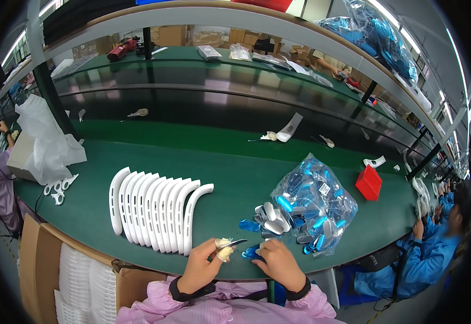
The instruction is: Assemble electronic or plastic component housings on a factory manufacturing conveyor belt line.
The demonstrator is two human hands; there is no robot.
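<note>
My left hand (202,265), with pale finger covers on its fingertips, pinches a thin oval piece (237,243) that looks dark and shiny. Close to its right, my right hand (281,263) has its fingers closed on a piece of blue film (251,252) at the table's near edge. Just beyond lies a pile of silver oval pieces (272,218), beside a loose blue piece (249,225). A clear plastic bag (322,189) spills more blue and silver pieces. To the left, several curved white plastic strips (152,210) stand in a row.
A red bin (369,183) sits at the right. White ring-shaped parts (58,190) lie at the left, near a box with white wrapping (49,140). A dark conveyor (208,110) runs behind the green table (92,208). An open carton (46,270) stands lower left; co-workers sit on both sides.
</note>
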